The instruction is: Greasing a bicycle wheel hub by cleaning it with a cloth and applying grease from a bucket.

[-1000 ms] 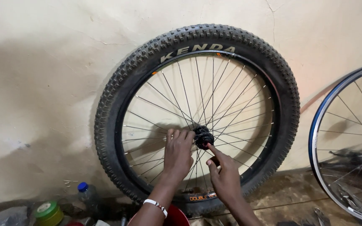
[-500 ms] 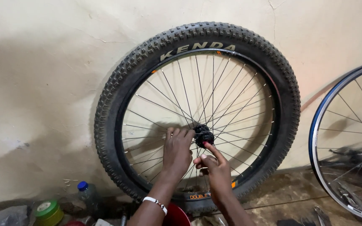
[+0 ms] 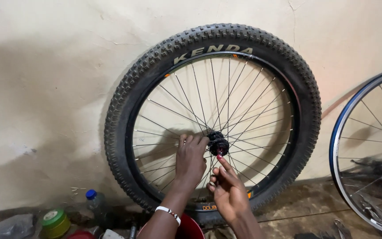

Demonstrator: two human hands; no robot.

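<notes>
While the big black knobbly bike wheel is leaning on the pale wall, the left hand is curling its grip over the small black hub, hiding its fingertips. The right hand is reaching one finger up, holding nothing.

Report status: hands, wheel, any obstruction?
Left hand fingers on spokes beside black hub. Right hand fingertip at hub, open. Knobby-tyred wheel upright against wall. Nothing blocking.

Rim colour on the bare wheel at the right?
Blue, with silver spokes; the bare wheel is cut off at the edge of the head view, the only one.
</notes>
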